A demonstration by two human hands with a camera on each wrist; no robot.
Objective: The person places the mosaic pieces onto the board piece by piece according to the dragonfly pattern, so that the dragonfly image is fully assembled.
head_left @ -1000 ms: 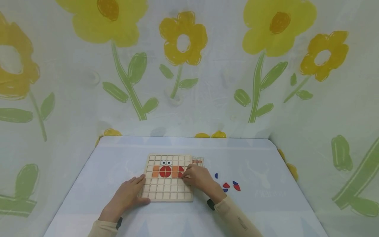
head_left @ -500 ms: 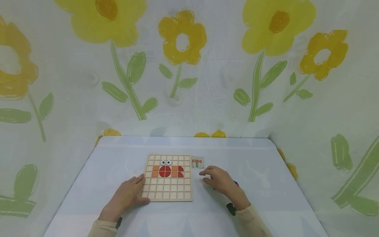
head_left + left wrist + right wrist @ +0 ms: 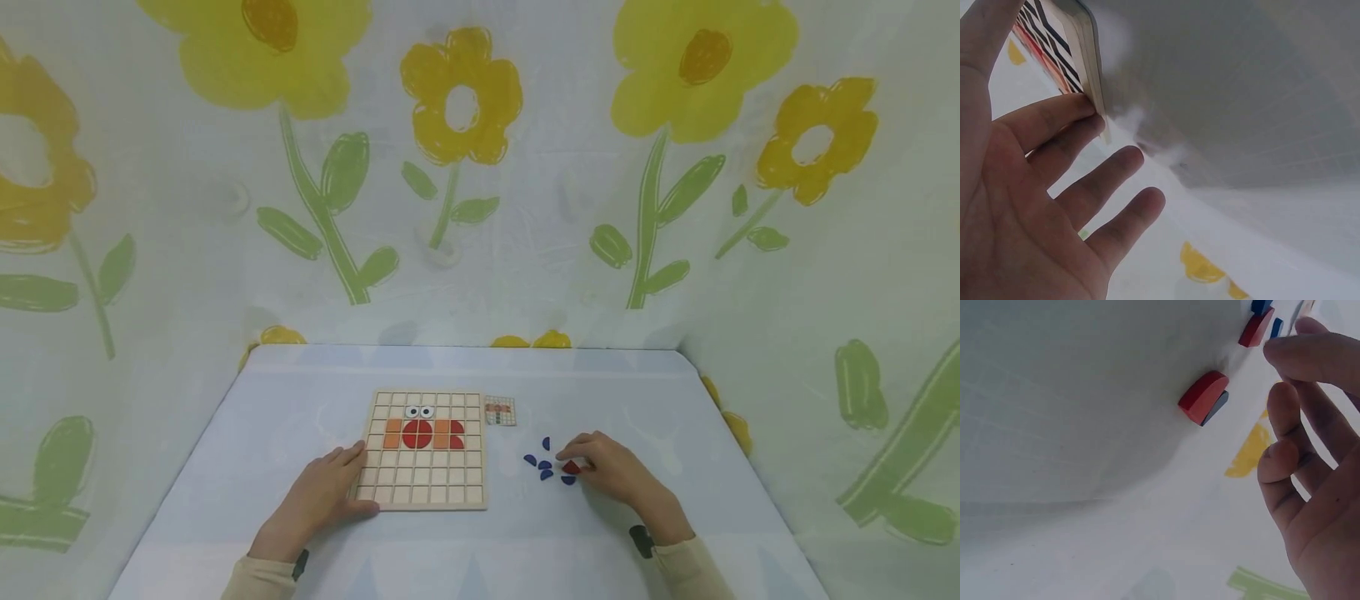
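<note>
My left hand (image 3: 318,500) rests at the left edge of a wooden grid board (image 3: 423,494), fingers fairly straight; in the left wrist view its fingertips touch the board's side (image 3: 1088,62). On the board are two eye tiles (image 3: 419,412), orange squares (image 3: 393,434), a red circle (image 3: 417,433) of quarter pieces and two red quarter pieces (image 3: 456,435) at the right. My right hand (image 3: 615,471) reaches over the loose pieces, fingers loosely bent, fingertips near a red quarter piece (image 3: 571,467). In the right wrist view, a red piece (image 3: 1202,395) lies apart from the fingers.
Several blue rounded pieces (image 3: 545,465) lie on the table right of the board. A small pattern card (image 3: 500,411) sits against the board's upper right edge. Behind the pale table (image 3: 420,554) hangs a cloth (image 3: 525,250) printed with yellow flowers.
My right hand has left the red quarter pieces at the board's right side and moved right to the loose pieces. The left hand stays at the board's edge.
</note>
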